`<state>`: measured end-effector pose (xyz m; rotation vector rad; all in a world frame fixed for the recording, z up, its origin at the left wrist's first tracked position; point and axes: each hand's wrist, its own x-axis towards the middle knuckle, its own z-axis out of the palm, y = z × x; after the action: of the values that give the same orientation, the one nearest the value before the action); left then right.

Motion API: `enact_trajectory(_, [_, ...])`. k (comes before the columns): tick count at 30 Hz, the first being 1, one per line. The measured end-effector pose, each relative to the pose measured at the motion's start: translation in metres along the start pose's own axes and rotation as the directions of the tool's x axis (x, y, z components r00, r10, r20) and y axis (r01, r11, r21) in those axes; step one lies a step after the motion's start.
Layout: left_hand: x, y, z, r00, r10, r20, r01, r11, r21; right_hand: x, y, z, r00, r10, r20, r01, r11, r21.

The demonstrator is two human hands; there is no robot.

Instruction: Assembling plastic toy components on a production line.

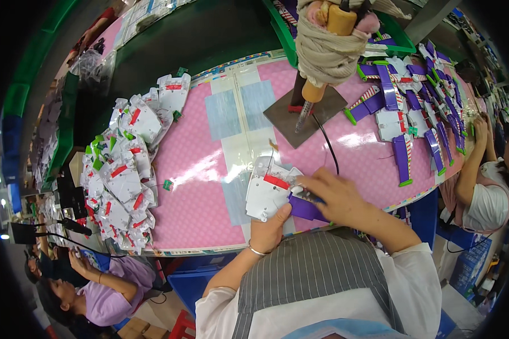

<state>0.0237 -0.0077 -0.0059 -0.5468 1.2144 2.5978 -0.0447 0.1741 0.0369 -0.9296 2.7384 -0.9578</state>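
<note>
Standing beside a seated person at a pink dotted worktable, an onlooker sees both hands meeting over one toy part near the table's front edge. The left hand comes up from below, thumb raised, and grips the lower edge of a white plastic shell piece with a small red block on it. The right hand reaches in from the right, fingers curled closed around a purple plastic piece that sits against the white shell's right side, touching it. A thin bracelet circles the left wrist, and a grey striped apron covers the person's front. Just behind the hands, a thin black cable curves across the table to a soldering iron with a wooden handle, wrapped thickly in pale cloth, standing tilted on a dark square plate. To the left lies a heaped pile of white shell pieces with red and green bits, well apart from the hands. To the far right, assembled purple-and-white winged parts with green tips spread over the tabletop. A pale glossy strip runs down the table's middle. Other people sit at the lower left and far right, their hands away from this work.
</note>
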Motion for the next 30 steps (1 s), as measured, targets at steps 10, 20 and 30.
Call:
enact_trajectory(10, [0.003, 0.007, 0.003, 0.996, 0.085, -0.003, -0.084, 0.985, 0.153, 0.017, 0.026, -0.004, 0.997, -0.016, 0.076, 0.041, 0.936, -0.349])
enact_trajectory(20, [0.004, 0.009, 0.007, 0.995, 0.097, -0.022, -0.094, 0.989, 0.115, 0.02, 0.026, -0.005, 0.989, 0.018, 0.148, 0.028, 0.954, -0.298])
enact_trajectory(30, [0.013, 0.006, 0.012, 0.985, 0.128, -0.115, -0.111, 0.984, 0.141, 0.036, 0.024, -0.018, 0.97, -0.058, 0.236, 0.17, 0.856, -0.488])
